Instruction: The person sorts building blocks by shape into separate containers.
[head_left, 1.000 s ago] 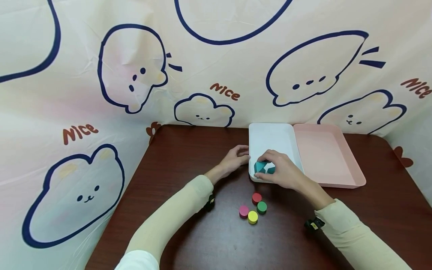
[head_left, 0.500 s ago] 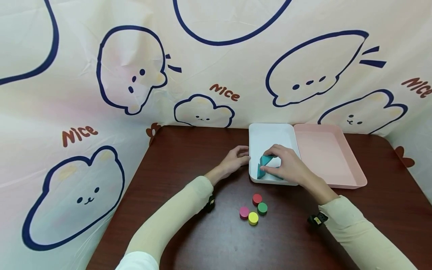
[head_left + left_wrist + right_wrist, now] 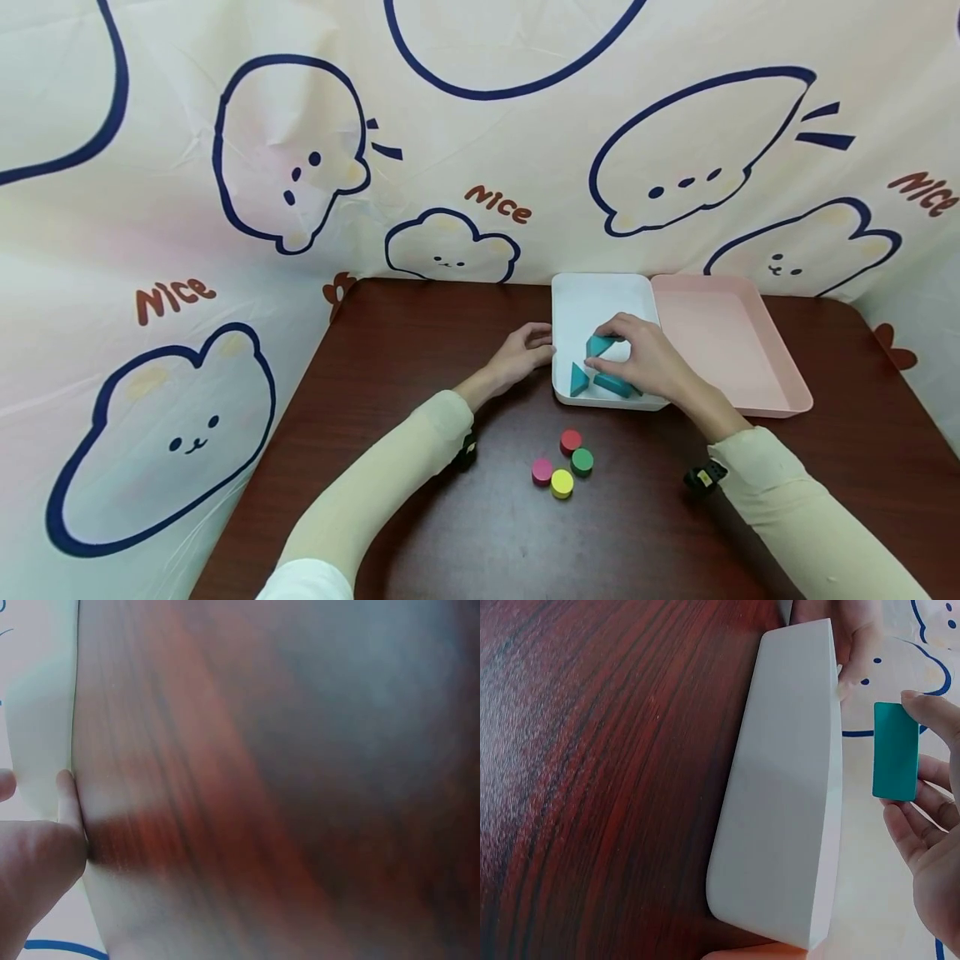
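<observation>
My right hand (image 3: pixel 641 354) pinches a teal triangular block (image 3: pixel 600 345) between thumb and fingers, over the white tray (image 3: pixel 592 300). The right wrist view shows this block (image 3: pixel 895 751) as a flat rectangular face, higher than the tray's rim. More teal blocks lie in the tray's front part: a triangular one (image 3: pixel 579 380) at the left, and a longer one (image 3: pixel 613 384) partly under the hand. My left hand (image 3: pixel 521 354) rests at the tray's left side, fingertips right at its wall. In the left wrist view, one straight finger (image 3: pixel 67 795) lies along that wall.
A pink tray (image 3: pixel 780 367) adjoins the white one on the right. Several small round pieces stand on the dark wooden table (image 3: pixel 420 333) in front: red (image 3: pixel 571 442), green (image 3: pixel 582 462), magenta (image 3: pixel 542 472) and yellow (image 3: pixel 562 484). A printed cloth (image 3: pixel 450 150) hangs behind.
My right hand has moved from the tray's front left corner back and to the right with the teal block. Other teal blocks now show below it. The left hand stays put.
</observation>
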The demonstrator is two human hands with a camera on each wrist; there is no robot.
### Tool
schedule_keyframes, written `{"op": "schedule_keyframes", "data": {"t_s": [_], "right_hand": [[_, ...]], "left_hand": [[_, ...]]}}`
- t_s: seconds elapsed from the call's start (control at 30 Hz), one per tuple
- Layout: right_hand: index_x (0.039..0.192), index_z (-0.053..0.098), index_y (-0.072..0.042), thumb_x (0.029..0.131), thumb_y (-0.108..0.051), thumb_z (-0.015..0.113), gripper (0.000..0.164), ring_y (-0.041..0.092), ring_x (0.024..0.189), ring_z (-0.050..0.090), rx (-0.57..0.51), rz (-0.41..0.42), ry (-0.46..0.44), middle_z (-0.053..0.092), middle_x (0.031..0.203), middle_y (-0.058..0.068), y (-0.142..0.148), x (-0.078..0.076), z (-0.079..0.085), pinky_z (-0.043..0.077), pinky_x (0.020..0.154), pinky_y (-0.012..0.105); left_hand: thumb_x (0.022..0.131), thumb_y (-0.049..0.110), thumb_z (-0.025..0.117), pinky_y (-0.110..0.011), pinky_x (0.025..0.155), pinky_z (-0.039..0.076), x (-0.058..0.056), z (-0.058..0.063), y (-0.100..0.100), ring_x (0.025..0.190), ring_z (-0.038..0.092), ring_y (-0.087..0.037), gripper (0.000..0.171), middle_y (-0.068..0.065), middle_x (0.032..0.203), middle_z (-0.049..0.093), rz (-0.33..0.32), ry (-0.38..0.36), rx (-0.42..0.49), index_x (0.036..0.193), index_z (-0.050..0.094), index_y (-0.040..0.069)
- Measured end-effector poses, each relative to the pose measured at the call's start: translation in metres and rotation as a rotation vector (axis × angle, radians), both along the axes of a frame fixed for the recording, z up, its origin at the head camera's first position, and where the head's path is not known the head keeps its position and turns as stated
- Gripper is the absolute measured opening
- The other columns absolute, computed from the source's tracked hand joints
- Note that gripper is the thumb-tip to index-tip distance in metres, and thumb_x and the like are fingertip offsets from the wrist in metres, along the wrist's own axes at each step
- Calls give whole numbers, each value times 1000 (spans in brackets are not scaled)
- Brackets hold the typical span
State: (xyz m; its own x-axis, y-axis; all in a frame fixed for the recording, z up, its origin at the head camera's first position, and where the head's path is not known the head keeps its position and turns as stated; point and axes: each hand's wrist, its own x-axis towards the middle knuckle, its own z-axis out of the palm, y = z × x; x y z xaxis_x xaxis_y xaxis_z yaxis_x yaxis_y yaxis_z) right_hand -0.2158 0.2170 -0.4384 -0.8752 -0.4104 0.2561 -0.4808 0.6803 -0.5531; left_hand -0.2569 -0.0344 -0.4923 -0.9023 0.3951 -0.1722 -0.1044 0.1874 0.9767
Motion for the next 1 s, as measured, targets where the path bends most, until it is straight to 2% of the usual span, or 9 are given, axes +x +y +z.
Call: {"op": "schedule_keyframes", "data": {"t_s": [0.27,0.7,1.0], "right_hand": [[123,73,-6,88,-34,90,48,30,107,67,12,-34,-17,71,117,10,5,-3,-2,58,96,55],[120,73,-7,88,-34,89,45,30,106,66,1,-40,-5,70,115,9,6,-10,-3,58,96,56],[122,73,-7,89,-34,88,46,32,109,65,-24,-69,-46,71,118,10,10,-13,-10,56,97,57]], "left_hand": [[108,14,62,-41,112,50,-1,0,0,143,53,-26,50,-14,154,54,-6,-3,-3,155,47,7],[108,15,62,-40,112,50,1,4,1,143,53,-26,50,-15,153,55,-4,3,-8,155,47,7],[108,15,62,-40,112,50,1,3,0,143,52,-26,51,-15,154,54,2,-3,-10,156,46,6]]}}
